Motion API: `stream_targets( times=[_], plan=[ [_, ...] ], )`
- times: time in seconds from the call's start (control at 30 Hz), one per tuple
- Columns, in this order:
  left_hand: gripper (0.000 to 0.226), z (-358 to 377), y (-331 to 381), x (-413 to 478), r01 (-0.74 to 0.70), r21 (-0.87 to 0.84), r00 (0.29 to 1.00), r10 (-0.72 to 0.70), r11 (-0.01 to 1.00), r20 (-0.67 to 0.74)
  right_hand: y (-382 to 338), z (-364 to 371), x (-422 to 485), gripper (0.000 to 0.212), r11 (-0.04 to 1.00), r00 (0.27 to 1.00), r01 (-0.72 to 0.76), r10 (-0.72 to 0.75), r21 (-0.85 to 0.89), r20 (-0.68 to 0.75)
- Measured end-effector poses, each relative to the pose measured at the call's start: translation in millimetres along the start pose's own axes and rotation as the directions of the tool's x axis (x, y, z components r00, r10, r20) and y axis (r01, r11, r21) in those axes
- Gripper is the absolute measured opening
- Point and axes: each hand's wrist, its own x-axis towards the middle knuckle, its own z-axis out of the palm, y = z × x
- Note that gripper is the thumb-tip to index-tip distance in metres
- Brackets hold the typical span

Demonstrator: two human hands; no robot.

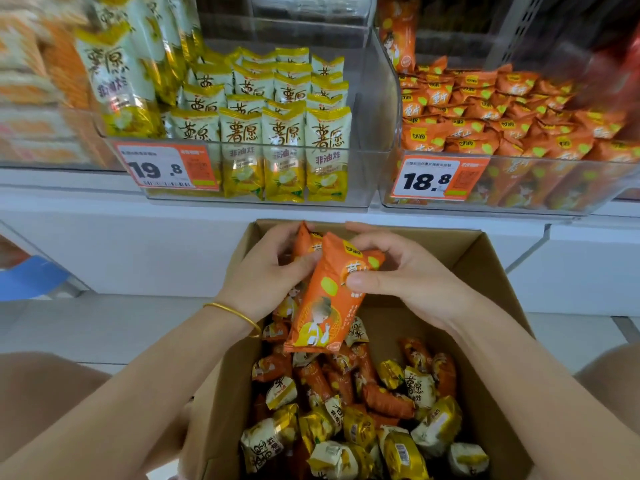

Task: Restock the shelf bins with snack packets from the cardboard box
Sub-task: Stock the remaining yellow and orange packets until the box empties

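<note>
The cardboard box [450,247] of mixed loose packets [363,410] is set below the orange-stocked bin [389,109], so an orange packet [325,299], gripped by the left hand [263,275] and pinched by the right hand [405,271] above the box, is probably being squared for that bin.
</note>
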Motion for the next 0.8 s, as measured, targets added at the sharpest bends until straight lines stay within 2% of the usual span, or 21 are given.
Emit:
stream_targets(
  times=[0.1,0.23,0.4,0.53,0.6,0.67,0.7,0.77,0.8],
  plan=[
    [0.050,-5,10,-1,0.059,-0.155,0.998,-0.062,0.986,-0.012,-14,8,9,0.043,0.993,0.994,-0.029,0.017,0.111,0.106],
    [0.024,-23,39,10,0.071,-0.381,0.995,-0.095,0.922,-0.044,-60,17,32,0.038,0.998,0.984,0.036,-0.045,0.059,0.170],
    [0.023,-50,75,25,-0.070,-0.392,0.994,0.032,0.917,-0.101,-103,24,62,0.036,0.988,0.972,0.152,-0.144,-0.031,0.186],
    [0.030,-54,61,26,-0.068,-0.423,0.995,0.029,0.904,-0.099,-99,25,64,0.029,0.988,0.976,0.147,-0.135,-0.055,0.172],
    [0.037,-43,51,36,0.013,-0.372,0.996,-0.044,0.928,-0.075,-88,20,56,0.029,0.988,0.981,0.119,-0.102,-0.094,0.166],
    [0.038,-33,44,40,0.038,-0.260,0.999,-0.038,0.965,0.006,-81,10,43,0.027,0.990,0.984,0.094,-0.076,-0.107,0.161],
    [0.036,-25,42,48,0.042,-0.229,0.999,-0.042,0.972,0.003,-80,2,37,0.026,0.991,0.986,0.088,-0.073,-0.104,0.148],
    [0.025,-11,50,57,0.004,-0.161,0.998,-0.015,0.987,-0.067,-80,-15,24,0.030,0.989,0.990,0.107,-0.096,-0.100,0.104],
    [0.022,-1,61,57,-0.053,-0.052,0.995,0.048,0.997,-0.084,-81,-25,17,0.036,0.988,0.990,0.124,-0.118,-0.090,0.077]
  ],
)
